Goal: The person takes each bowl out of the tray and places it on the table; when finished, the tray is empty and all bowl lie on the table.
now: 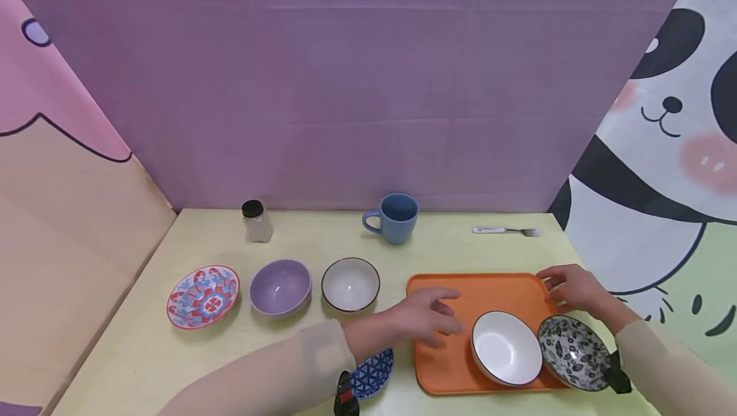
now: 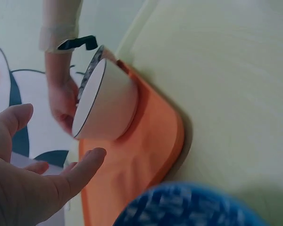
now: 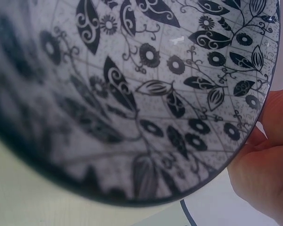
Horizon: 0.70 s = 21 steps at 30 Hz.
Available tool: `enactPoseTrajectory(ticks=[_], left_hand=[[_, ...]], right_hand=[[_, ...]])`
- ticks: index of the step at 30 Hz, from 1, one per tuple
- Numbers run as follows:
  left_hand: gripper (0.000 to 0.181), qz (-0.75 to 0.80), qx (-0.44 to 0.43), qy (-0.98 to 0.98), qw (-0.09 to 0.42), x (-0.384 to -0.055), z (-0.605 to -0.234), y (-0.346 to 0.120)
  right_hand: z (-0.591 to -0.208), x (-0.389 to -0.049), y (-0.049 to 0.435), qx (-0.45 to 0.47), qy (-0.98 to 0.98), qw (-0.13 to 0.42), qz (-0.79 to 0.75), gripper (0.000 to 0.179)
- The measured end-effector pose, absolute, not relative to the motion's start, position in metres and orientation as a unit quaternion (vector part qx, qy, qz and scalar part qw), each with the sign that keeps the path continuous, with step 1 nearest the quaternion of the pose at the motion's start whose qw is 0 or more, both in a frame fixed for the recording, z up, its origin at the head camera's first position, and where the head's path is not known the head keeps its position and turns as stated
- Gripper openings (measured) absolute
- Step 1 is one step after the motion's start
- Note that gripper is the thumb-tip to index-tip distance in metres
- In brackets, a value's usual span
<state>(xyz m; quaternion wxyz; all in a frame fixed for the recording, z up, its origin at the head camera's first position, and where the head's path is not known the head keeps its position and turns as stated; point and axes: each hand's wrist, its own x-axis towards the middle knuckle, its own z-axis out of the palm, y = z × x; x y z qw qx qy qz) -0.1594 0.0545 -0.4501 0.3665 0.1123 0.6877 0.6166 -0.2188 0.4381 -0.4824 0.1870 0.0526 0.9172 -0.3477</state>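
Note:
My left hand (image 1: 428,317) hovers over the left part of an orange tray (image 1: 472,365), fingers spread and holding nothing. On the tray's front right stands a white bowl with a dark rim (image 1: 507,349), which the left wrist view shows from the side (image 2: 111,103). Beside it, at the tray's right edge, is a black-and-white floral bowl (image 1: 572,349), partly behind the wrist camera; it fills much of the right wrist view (image 3: 155,94). By the tray's back right corner is my right hand (image 1: 572,288), fingers loosely bent; whether they touch the tray is unclear.
A blue patterned bowl (image 1: 374,374) is partly under my left forearm. Leftward stand a white bowl (image 1: 351,285), a purple bowl (image 1: 280,288) and a red-and-blue patterned bowl (image 1: 203,297). Along the back are a black-lidded jar (image 1: 257,223), a blue mug (image 1: 397,219) and a fork (image 1: 507,231).

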Motion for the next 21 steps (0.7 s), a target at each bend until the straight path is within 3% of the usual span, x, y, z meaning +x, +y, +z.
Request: enactPoseTrajectory(ticks=[21], left_hand=[[0.060,0.596,0.062,0.714,0.361,-0.155,-0.471,0.106]], right_hand=[[-0.481,-0.216,0.436,0.051,0.915,0.184,-0.354,0.050]])
